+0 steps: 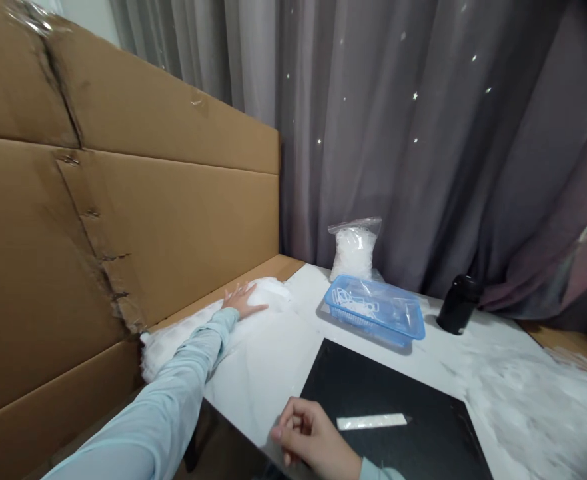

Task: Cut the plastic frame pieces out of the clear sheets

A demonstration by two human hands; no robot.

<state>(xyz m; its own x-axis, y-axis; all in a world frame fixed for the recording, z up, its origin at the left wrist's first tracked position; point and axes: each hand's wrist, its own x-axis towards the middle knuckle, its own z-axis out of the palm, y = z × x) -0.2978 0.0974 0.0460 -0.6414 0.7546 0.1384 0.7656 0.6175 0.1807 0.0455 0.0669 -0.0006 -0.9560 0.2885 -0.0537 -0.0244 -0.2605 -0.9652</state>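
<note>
My left hand reaches far forward with its fingers spread, resting on a white plastic-looking bundle by the cardboard wall. More white crinkled plastic lies under and beside my left forearm. My right hand is near the table's front edge, its fingers loosely curled with nothing visible in them. Just right of it, a narrow white strip with a dark pointed tip lies on a black board.
A blue basket holding white looped pieces and clear plastic stands behind the board. Behind it is a zip bag of white pieces. A black bottle and a heap of clear bags are at right. Cardboard walls the left.
</note>
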